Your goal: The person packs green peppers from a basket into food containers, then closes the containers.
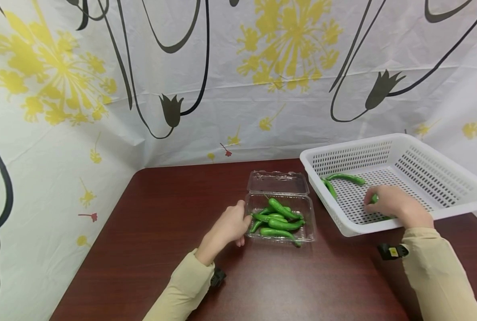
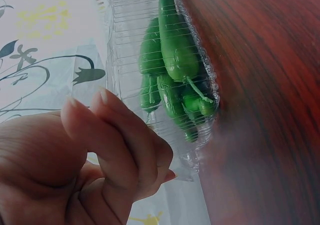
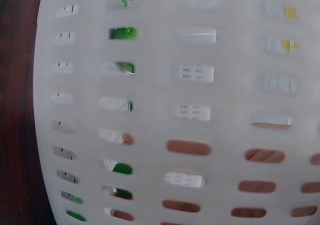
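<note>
One-handed, gripping a green pepper inside the white basket, pinching it between thumb and fingers of the right hand. Showing only as a short green piece there, so not revealing its long axis. Lying within the right hand's grasp, thus much nearer to it than to the left hand, and sitting to the right of the clear container, across the basket's left wall. Sharing the basket with two loose peppers by that wall; through its slots in the right wrist view, glimpsing bits of green and of the hand. Resting the left hand with curled fingers at the container's left edge, on the side away from the basket; not making out whether grasping that edge or merely touching it. Seeing inside the container a heap of peppers, mostly running left to right, and behind it the lid, leaning back. Standing everything on a dark red table, before a patterned sheet.
</note>
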{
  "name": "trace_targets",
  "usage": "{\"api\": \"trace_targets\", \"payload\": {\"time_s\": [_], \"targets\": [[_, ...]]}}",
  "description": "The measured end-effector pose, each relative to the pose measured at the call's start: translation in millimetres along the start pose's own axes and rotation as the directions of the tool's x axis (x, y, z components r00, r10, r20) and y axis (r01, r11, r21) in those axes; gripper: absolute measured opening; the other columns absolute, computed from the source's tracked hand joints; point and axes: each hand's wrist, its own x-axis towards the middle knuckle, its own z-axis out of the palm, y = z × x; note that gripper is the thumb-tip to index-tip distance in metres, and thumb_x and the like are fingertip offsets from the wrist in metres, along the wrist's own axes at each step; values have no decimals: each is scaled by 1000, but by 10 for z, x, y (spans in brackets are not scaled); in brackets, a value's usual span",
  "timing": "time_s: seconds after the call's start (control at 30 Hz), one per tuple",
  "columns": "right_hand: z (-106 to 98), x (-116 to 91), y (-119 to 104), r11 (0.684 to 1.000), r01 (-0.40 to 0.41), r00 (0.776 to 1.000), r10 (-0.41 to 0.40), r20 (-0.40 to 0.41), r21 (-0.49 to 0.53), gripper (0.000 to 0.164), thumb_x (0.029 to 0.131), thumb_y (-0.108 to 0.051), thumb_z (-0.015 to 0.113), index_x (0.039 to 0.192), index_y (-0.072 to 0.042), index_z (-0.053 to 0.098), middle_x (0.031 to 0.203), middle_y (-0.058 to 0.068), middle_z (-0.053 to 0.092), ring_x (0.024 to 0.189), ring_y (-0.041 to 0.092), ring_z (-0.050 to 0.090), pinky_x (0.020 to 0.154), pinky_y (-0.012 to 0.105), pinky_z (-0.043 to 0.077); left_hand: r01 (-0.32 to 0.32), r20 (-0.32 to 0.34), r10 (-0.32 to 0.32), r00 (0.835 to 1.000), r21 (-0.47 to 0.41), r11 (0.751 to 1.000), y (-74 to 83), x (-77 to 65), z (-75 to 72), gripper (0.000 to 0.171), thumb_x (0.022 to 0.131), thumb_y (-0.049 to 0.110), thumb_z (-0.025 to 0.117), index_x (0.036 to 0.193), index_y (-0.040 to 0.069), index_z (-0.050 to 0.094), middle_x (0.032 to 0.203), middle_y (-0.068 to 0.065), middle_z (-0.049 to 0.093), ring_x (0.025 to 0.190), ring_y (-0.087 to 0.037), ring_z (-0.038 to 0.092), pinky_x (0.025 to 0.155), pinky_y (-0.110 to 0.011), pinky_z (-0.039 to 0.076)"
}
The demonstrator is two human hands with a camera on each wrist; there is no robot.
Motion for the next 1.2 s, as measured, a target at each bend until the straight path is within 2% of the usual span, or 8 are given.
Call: {"api": "trace_targets", "payload": {"time_s": [0.17,0.33,0.57,0.8,1.07,1.2], "targets": [[-4,-2,4,1000,-17,1000,18,-25,12,22,71,-24,74,82,-8,62,82,17,59,70,27,51,58,37,39,3,-1,-3,1000,1,1000,-8,6,3,35,93,11,48,123,-5,39,55,-13,59,33,-17,55,40,-37,50],[2,0,2,1000,-23,996,24,-84,9,18,74,-19,71,83,-7,60,81,17,59,67,26,50,55,34,37,5,1,-5,1000,-5,1000,-13,7,5,33,93,12,48,121,-5,40,57,-15,60,33,-18,55,40,-37,50],[-21,-22,-6,999,-25,992,29,-124,33,19,76,-11,67,90,-4,57,80,21,57,63,25,48,51,32,36,5,1,-5,1000,-5,1000,-10,0,-1,34,94,12,48,122,-4,40,51,-10,57,33,-18,55,41,-37,50],[-12,-25,0,999,-20,982,29,-186,50,16,77,-7,63,89,-1,55,84,25,56,62,26,48,53,36,37,5,-1,-5,1000,-3,1000,-12,13,4,36,93,12,47,124,-4,39,56,-14,59,33,-18,55,40,-37,50],[-19,-31,-10,997,-12,979,28,-204,77,16,78,-6,59,91,-1,52,71,14,54,57,22,46,51,33,36,3,4,-3,1000,-12,1000,-25,17,6,36,93,12,47,124,-4,39,54,-12,59,33,-18,55,41,-38,50],[-33,-38,-7,997,-5,974,22,-226,75,16,78,-5,58,91,0,51,70,14,53,57,22,46,51,34,37,11,6,-11,1000,-15,1000,-14,13,1,36,94,12,47,125,-4,38,56,-14,60,33,-18,55,41,-39,50]]}}
